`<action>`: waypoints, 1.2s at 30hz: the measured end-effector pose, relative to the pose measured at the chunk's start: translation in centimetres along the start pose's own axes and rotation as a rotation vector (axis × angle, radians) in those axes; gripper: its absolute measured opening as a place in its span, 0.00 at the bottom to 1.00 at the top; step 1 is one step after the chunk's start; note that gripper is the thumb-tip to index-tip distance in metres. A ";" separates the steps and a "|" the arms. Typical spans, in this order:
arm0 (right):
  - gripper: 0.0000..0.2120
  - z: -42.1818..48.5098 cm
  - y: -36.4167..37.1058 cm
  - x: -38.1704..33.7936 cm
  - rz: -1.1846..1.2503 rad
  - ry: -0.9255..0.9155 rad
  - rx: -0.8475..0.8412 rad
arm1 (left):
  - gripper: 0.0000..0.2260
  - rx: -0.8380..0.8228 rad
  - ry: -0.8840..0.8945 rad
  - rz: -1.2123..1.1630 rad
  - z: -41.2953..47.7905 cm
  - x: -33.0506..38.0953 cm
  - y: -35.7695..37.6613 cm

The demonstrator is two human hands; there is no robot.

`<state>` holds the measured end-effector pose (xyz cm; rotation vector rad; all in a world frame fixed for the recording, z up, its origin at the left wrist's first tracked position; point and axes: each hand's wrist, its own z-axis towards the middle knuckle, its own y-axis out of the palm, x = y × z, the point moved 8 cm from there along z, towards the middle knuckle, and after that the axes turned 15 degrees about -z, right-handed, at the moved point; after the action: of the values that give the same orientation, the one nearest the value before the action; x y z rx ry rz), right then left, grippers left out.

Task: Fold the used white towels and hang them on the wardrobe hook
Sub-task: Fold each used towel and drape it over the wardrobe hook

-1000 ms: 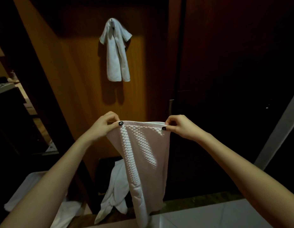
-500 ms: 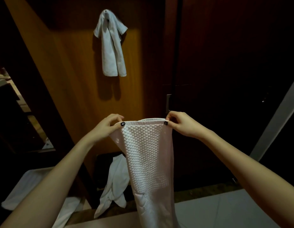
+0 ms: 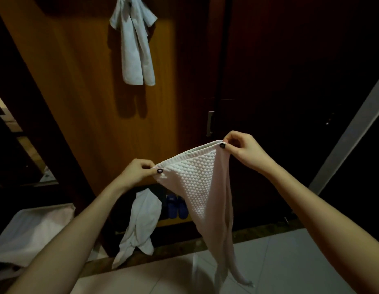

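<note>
- The left hand (image 3: 137, 174) was in the middle of the frame, a bit left. Its fingers were curled shut, pinching one top corner of a bumpy white towel (image 3: 202, 187).
- The right hand (image 3: 244, 149) was higher and more to the right. It was closed in a pinch on the other top corner.
- Both arms reached forward from the bottom corners of the frame, bare and a little bent.
- The towel's top edge sloped up from left to right between the hands. The rest hung down to a thin tail at the bottom middle.
- Another towel (image 3: 135, 43) hung at the top middle on the wooden wardrobe (image 3: 78, 102).
- A third one (image 3: 140, 225) drooped low, just left of blue slippers (image 3: 177, 206).
</note>
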<state>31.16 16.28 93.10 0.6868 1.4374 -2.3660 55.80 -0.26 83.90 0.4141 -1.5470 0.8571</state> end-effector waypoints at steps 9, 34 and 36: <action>0.06 -0.8 -2.7 3.7 -0.341 0.080 0.035 | 0.07 0.081 -0.041 0.002 3.0 3.9 1.1; 0.08 4.1 -3.4 0.7 -0.511 0.047 -0.074 | 0.04 0.293 0.439 0.445 2.3 13.6 -2.9; 0.05 4.0 -2.7 0.9 -0.471 0.087 -0.060 | 0.03 0.303 0.355 0.402 2.7 12.6 -2.7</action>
<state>28.14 14.02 96.21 0.4797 1.8712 -2.6435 53.52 -1.26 96.82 0.1514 -1.1868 1.4075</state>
